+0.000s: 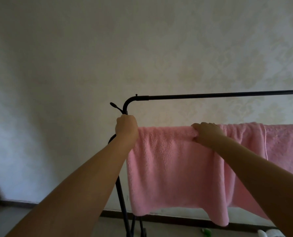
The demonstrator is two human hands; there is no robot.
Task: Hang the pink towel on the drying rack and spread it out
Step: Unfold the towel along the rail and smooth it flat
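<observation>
A fluffy pink towel (169,168) hangs draped over the lower bar of a black metal drying rack (210,95), reaching from the rack's left post to the right edge of view. My left hand (126,128) is closed on the towel's top left corner, right at the post. About a forearm's width to the right, my right hand (206,133) pinches the towel's top fold on the bar, where the cloth is bunched. The lower bar itself is hidden under the towel. The upper bar is bare.
A pale patterned wall (74,65) stands close behind the rack, with a dark skirting board (176,218) along the floor. The rack's black legs (125,219) run down at lower centre. A small green thing (206,233) and a white object (265,233) lie on the floor.
</observation>
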